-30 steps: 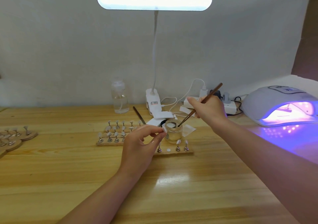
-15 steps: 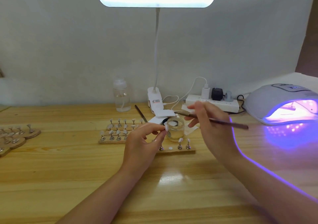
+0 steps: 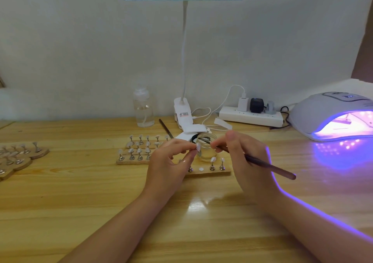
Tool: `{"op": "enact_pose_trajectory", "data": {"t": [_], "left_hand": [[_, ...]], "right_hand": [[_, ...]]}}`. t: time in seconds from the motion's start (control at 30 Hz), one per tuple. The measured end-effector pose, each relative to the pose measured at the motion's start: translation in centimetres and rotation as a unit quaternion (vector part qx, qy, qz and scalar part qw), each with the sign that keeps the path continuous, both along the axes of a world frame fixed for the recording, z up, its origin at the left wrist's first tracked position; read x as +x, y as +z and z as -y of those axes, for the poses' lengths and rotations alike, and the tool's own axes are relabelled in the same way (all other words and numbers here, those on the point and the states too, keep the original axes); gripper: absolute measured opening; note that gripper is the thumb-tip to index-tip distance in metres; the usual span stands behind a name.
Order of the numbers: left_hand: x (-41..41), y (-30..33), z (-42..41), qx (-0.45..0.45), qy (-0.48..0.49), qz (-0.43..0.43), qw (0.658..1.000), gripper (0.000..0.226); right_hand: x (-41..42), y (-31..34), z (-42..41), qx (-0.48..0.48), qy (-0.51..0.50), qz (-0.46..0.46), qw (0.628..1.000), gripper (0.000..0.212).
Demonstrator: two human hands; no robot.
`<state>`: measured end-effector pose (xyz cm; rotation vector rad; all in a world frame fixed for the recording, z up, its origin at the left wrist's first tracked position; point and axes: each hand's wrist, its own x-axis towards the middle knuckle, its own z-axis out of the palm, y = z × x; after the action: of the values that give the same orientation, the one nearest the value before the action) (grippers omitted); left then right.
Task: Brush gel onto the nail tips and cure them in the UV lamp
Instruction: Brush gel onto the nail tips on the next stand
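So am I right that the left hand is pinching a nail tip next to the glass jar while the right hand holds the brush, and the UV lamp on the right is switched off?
Not quite: the UV lamp is switched on, glowing purple inside and onto the table, as the head view shows. The rest holds: the left hand pinches a nail tip beside the glass jar, and the right hand holds the brush.

Counting what we are seeing

We are seeing one UV lamp (image 3: 331, 117), one jar (image 3: 205, 149), one brush (image 3: 262, 162), one bottle (image 3: 143, 109), two hands.
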<state>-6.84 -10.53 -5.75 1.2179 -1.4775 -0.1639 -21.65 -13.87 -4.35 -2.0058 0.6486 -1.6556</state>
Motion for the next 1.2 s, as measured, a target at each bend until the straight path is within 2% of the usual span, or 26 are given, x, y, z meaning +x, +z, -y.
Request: {"op": "enact_pose_trajectory", "data": {"t": [0.17, 0.27, 0.33, 0.43, 0.57, 0.67, 0.73, 0.83, 0.97, 1.1, 1.2], "left_hand": [[-0.10, 0.09, -0.01, 0.004, 0.007, -0.002, 1.000, 0.024], [-0.11, 0.09, 0.03, 0.006, 0.007, -0.008, 1.000, 0.019], [-0.12, 0.13, 0.01, 0.003, 0.006, -0.008, 1.000, 0.021], [-0.15, 0.21, -0.08, 0.001, 0.005, -0.006, 1.000, 0.026], [-0.16, 0.14, -0.02, 0.010, 0.009, -0.008, 1.000, 0.019], [-0.14, 0.15, -0.03, 0.006, 0.009, -0.002, 1.000, 0.016], [-0.14, 0.17, 0.00, 0.005, 0.008, -0.001, 1.000, 0.016], [-0.14, 0.16, 0.09, 0.005, 0.010, -0.003, 1.000, 0.020], [-0.11, 0.14, -0.01, 0.007, 0.013, -0.006, 1.000, 0.023], [-0.08, 0.10, 0.09, 0.009, 0.018, -0.006, 1.000, 0.019], [-0.06, 0.09, 0.11, 0.014, 0.017, -0.006, 1.000, 0.018]], "right_hand": [[-0.01, -0.17, -0.10, 0.013, 0.024, 0.020, 0.999, 0.040], [0.01, -0.15, 0.06, -0.016, -0.002, -0.009, 1.000, 0.038], [0.04, -0.30, 0.07, 0.002, 0.004, -0.018, 1.000, 0.040], [0.10, -0.34, -0.03, 0.029, 0.025, 0.025, 0.999, 0.040], [0.15, -0.31, 0.00, 0.002, -0.005, -0.004, 1.000, 0.039], [0.16, -0.38, -0.20, 0.040, 0.020, 0.019, 0.999, 0.042], [0.10, -0.32, -0.14, 0.032, 0.025, 0.040, 0.998, 0.042], [0.11, -0.25, -0.03, 0.010, -0.003, 0.001, 1.000, 0.041], [0.17, -0.38, -0.22, 0.054, 0.027, 0.024, 0.998, 0.044], [0.13, -0.25, -0.10, 0.010, -0.010, -0.005, 1.000, 0.040], [0.16, -0.33, -0.16, 0.051, 0.010, 0.008, 0.999, 0.043]]}}
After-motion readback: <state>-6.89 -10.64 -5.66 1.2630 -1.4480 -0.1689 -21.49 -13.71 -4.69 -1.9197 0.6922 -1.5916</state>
